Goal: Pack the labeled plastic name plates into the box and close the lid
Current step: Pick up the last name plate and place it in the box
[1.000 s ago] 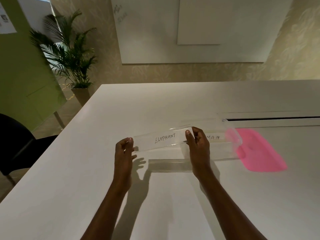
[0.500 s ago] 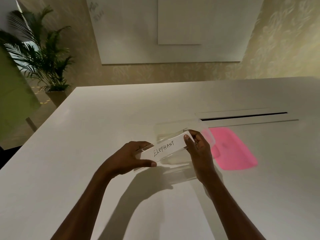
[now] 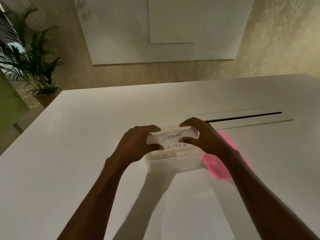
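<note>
Partly | left hand (image 3: 136,144), right hand (image 3: 206,137) grip ELEPHANT plate (image 3: 173,136) | lower labels (image 3: 176,146) half-hidden

Your box (image 3: 173,164) sits on the table (image 3: 83,139) before you, its lid (image 3: 225,168) lying just right of it. Your left hand (image 3: 136,146) and right hand (image 3: 205,135) hold a plate (image 3: 172,136) by its ends above the box, over other plates (image 3: 178,146) inside. A slot (image 3: 242,116) lies behind to the right, and a plant (image 3: 32,66) stands beyond the table's far left corner.
</note>
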`<state>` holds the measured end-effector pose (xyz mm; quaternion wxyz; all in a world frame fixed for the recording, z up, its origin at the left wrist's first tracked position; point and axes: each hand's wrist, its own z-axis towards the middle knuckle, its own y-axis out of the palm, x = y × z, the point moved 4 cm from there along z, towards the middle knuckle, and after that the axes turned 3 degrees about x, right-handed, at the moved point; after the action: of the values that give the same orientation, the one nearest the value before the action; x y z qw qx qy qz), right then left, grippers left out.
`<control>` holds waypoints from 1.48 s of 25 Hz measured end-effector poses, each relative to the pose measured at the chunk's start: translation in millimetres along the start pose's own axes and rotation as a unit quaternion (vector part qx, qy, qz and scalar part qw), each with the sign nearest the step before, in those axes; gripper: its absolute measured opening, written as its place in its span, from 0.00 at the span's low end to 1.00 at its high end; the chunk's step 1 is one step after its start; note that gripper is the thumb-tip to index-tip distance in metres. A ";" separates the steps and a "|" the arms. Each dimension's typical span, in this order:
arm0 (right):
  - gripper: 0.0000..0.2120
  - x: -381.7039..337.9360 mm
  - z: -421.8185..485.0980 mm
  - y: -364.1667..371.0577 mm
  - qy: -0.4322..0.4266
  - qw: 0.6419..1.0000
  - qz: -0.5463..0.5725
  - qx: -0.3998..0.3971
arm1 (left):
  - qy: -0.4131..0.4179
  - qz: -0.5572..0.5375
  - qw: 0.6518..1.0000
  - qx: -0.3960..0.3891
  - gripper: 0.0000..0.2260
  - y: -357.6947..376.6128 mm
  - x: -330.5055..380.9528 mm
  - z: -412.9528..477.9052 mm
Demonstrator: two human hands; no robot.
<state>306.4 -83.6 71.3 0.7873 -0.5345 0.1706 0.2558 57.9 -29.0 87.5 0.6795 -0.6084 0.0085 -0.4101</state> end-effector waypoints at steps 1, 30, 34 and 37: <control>0.26 7.7 8.1 -0.7 -0.001 1.000 0.000 0.000 | -0.001 0.014 1.000 0.002 0.26 0.6 3.2 8.0; 0.23 61.8 40.3 74.7 -0.031 0.925 -0.335 -0.177 | -0.044 0.246 0.966 -0.067 0.14 103.7 -29.2 47.9; 0.21 56.5 39.0 71.4 -0.030 0.959 -0.247 -0.133 | 0.000 0.215 0.975 -0.058 0.22 99.3 -21.2 44.9; 0.21 54.5 37.1 61.0 -0.026 0.988 -0.127 -0.084 | -0.011 0.126 0.990 -0.060 0.26 94.0 -21.8 46.8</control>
<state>314.7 -19.0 9.5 0.7697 -0.6095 0.0586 0.1806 118.7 14.5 10.7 0.6879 -0.6469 0.1025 -0.3128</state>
